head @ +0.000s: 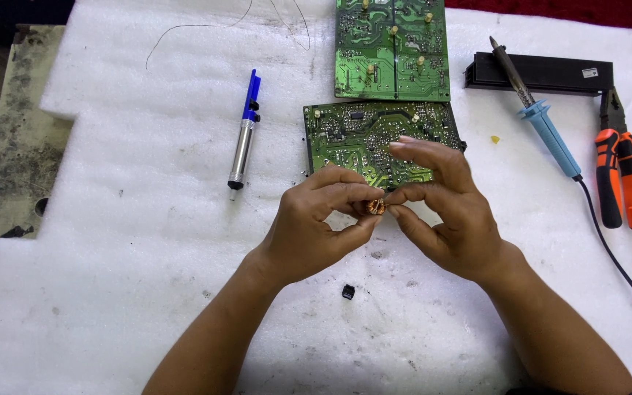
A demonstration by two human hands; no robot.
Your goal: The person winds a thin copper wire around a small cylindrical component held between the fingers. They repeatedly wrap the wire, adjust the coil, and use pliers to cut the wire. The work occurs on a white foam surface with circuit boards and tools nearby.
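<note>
While we pinch small copper coil [375,207] between fingers of left hand [316,223] and right hand [444,212], just above near green circuit board [345,132] on foam-covered worktop [111,241]: light, stiff core, thin windings likely fragile. We judge best hold by outer sides, gently.

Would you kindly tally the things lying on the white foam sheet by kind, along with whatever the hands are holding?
Green circuit boards: 2
Desoldering pump, blue and silver: 1
Soldering iron, blue handle: 1
Orange-handled pliers: 1
Black bar: 1
Small black part: 1
Copper coil, pinched between left hand and right hand: 1
Total: 8
</note>
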